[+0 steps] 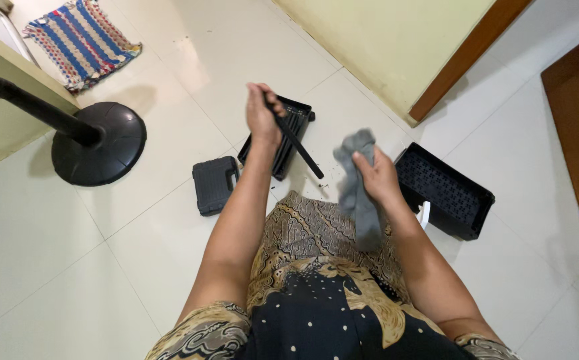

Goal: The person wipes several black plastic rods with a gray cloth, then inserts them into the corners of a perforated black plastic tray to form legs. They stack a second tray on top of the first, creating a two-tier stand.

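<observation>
My left hand [262, 115] is raised over the floor and closed around a thin black rod [297, 144] that slants down to the right. My right hand [377, 175] grips a grey cloth [356, 190], which hangs down over my patterned lap. The rod's lower tip ends just left of the cloth. A black slatted tray [292, 133] lies on the tiles beneath my left hand, partly hidden by hand and rod.
A black perforated bin [444, 191] sits to the right of my right hand. A small black case [213, 185] lies on the left. A round black stand base [103, 141] with a pole, a striped mat [81, 41], a yellow wall and a wooden door frame surround the white tiled floor.
</observation>
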